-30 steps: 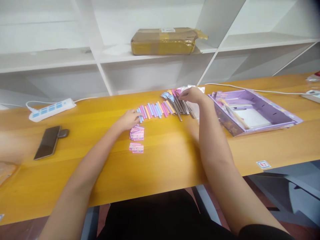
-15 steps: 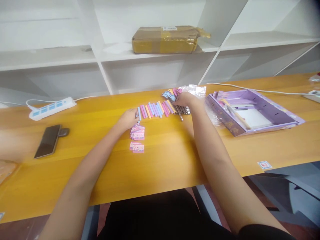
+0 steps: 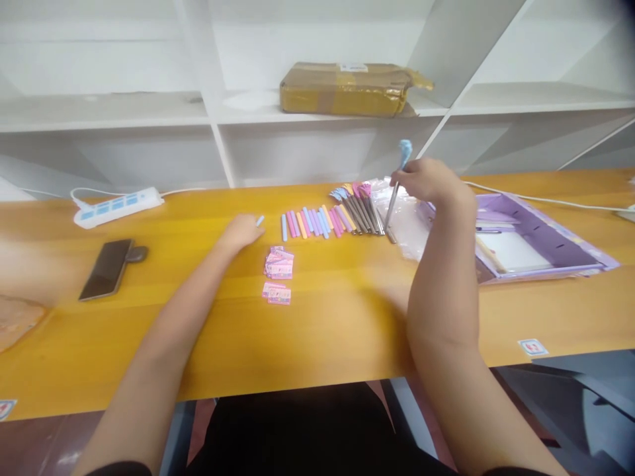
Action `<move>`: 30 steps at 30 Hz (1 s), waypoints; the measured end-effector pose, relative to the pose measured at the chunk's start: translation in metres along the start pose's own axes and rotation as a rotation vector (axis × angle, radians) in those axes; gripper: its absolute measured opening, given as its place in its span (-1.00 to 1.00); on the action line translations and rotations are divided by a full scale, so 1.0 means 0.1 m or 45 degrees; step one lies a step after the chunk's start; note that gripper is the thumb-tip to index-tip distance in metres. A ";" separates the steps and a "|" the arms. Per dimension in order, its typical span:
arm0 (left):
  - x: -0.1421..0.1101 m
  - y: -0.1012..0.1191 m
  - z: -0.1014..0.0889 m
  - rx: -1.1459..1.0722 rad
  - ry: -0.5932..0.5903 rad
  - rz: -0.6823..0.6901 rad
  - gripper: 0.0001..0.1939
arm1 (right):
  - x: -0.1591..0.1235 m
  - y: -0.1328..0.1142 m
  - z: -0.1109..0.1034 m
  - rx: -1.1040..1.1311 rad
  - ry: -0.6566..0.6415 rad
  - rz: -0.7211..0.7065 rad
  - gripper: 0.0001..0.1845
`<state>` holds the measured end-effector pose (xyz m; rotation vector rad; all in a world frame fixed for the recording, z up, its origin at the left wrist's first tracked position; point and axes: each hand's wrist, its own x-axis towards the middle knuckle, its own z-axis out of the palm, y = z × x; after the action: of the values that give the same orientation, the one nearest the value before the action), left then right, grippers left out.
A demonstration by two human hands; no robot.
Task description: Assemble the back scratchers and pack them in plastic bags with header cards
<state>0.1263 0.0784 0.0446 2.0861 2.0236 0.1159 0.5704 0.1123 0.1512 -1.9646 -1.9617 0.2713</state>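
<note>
My left hand [image 3: 241, 231] is closed around a short light-blue stick [image 3: 260, 221], whose tip shows above the fingers. Pink, orange, purple and blue sticks [image 3: 312, 222] lie in a row to its right. In my right hand [image 3: 430, 180] a metal rod with a blue claw-like head [image 3: 405, 151] is pinched, tilted, head up. Its lower end hangs near a fan of similar rods [image 3: 364, 213] with blue, yellow and pink heads. Small pink printed cards [image 3: 279, 264] lie in overlapping groups in front of the coloured sticks.
A purple tray-like box [image 3: 570, 241] holding flat items stands on the right, partly behind my right arm. Clear plastic bags [image 3: 409, 221] lie beside it. A phone [image 3: 106, 270] and power strip [image 3: 119, 207] are left. A taped carton [image 3: 347, 89] sits on the shelf.
My right hand has lifted a blue-headed rod from the pile and moved right. My left hand has moved away from the row's left end with a blue stick in it.
</note>
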 end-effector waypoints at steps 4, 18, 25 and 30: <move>-0.06 -0.16 -0.36 -0.020 0.069 -0.022 -0.60 | -0.25 -0.15 -0.19 0.181 0.154 0.110 -0.71; -1.06 -0.11 -1.51 -0.287 0.466 0.270 -0.78 | -0.48 -0.59 -0.16 1.494 0.137 -0.743 -0.62; -1.38 0.21 -1.51 -0.143 0.704 0.491 -0.81 | -0.74 -1.06 -0.09 1.758 0.164 -0.972 -0.56; -1.45 0.31 -1.48 -0.062 0.761 0.581 -0.82 | -0.83 -1.23 -0.05 1.786 0.156 -0.917 -0.55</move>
<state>0.1181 -0.0500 0.2098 2.6664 1.7187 0.9546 0.4566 0.0265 0.1923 -0.3626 -1.4695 0.9365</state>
